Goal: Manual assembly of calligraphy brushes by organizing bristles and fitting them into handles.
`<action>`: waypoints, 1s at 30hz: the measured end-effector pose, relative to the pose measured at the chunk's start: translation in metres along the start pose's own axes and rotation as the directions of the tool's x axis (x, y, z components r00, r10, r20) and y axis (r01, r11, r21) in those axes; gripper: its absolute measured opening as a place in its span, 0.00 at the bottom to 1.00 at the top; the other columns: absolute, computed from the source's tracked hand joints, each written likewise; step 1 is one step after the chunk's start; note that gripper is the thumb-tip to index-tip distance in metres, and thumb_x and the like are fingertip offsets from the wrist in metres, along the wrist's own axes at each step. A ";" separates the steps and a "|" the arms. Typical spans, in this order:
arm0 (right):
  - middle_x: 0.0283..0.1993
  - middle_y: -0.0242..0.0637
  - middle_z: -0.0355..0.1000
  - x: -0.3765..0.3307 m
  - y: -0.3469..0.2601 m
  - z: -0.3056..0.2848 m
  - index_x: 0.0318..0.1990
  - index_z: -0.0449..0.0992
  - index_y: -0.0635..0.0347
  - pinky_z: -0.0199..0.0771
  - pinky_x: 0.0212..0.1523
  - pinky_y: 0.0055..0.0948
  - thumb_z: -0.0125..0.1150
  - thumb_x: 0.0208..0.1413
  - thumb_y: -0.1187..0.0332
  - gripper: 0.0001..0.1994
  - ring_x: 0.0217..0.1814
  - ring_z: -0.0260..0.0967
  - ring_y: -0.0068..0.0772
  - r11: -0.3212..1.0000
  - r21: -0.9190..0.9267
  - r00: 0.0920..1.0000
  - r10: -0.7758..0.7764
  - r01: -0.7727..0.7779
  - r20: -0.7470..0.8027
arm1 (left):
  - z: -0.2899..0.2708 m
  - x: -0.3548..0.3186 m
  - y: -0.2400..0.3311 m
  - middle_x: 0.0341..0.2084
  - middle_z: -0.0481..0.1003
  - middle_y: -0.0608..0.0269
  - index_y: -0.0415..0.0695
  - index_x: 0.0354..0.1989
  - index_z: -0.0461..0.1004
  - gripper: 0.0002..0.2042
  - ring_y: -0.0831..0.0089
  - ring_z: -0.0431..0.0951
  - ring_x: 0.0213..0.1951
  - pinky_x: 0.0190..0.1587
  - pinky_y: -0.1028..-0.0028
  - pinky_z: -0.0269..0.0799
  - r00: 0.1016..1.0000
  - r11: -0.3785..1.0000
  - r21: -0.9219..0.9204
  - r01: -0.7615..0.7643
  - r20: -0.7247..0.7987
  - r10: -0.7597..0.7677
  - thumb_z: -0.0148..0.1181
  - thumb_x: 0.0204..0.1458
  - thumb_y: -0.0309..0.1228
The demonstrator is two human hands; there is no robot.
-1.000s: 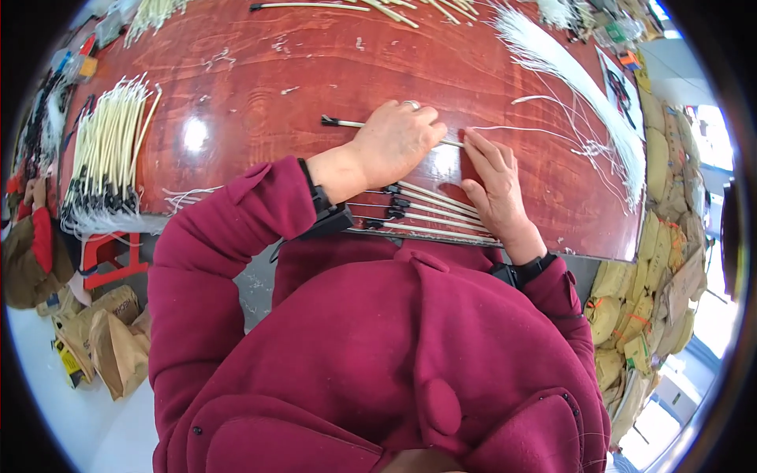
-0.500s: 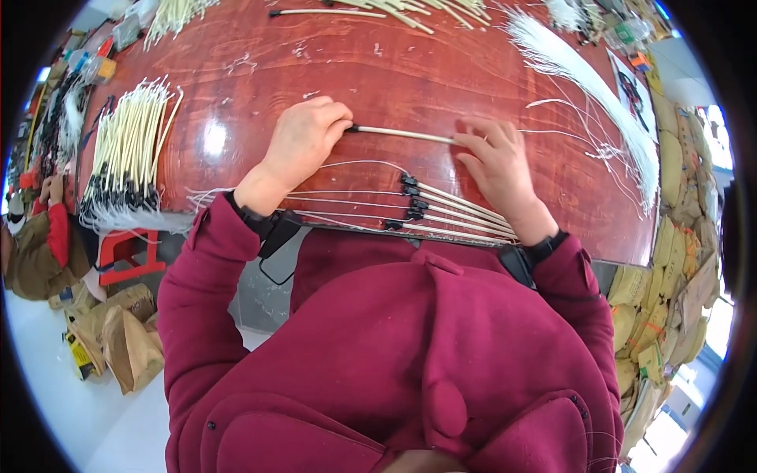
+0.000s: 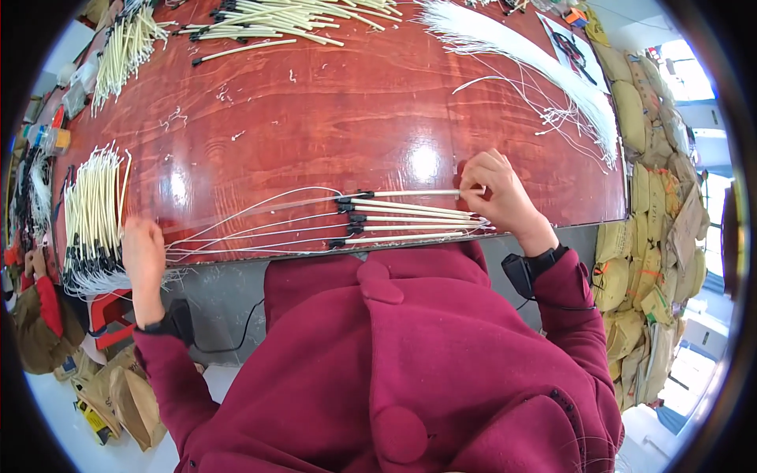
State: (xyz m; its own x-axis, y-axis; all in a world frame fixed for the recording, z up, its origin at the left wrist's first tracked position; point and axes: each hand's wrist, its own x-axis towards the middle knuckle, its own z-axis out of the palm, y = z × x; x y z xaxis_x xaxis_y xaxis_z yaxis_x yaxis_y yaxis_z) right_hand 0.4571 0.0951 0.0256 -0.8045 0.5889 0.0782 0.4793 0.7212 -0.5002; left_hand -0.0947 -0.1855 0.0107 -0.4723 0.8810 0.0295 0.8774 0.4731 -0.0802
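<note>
My right hand sits near the front edge of the worktop, toward its right side, fingers curled and pinching the right end of the top cream stick. That stick lies level, with a black fitting at its left end and a thin white wire running off leftward. Just below it 4 more cream sticks fan out from under my right palm, which covers their right ends, so I cannot tell how they finish there.

My left hand is at the front left corner of the worktop, just beside a bundle of cream sticks lying crosswise to the front edge. It is blurred, and I cannot tell whether its fingers are closed on the wire ends that gather there or only resting on them. The wires themselves are faint against the red surface.

Along the far edge lies another heap of sticks, cut off by the picture's rim. A long sheaf of white strands sweeps toward the far right corner. My red jacket hides the front edge at the middle.
</note>
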 end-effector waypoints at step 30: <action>0.49 0.41 0.75 0.023 -0.001 0.009 0.49 0.78 0.62 0.66 0.55 0.40 0.66 0.56 0.69 0.13 0.52 0.70 0.46 0.994 -0.086 0.964 0.036 -0.061 -0.264 | -0.012 0.161 0.440 0.35 0.80 0.47 0.39 0.37 0.76 0.08 0.48 0.82 0.39 0.42 0.52 0.77 0.728 0.532 -0.516 -0.671 -0.324 0.604 0.63 0.54 0.31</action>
State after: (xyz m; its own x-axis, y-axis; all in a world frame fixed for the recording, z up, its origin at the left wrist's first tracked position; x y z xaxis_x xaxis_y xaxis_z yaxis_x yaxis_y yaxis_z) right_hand 0.4352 0.1041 0.0199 -0.6656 0.6899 0.2848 0.5558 0.7128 -0.4278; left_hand 0.2165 0.1650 -0.0076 0.2135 0.9312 0.2955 0.8277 -0.3331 0.4517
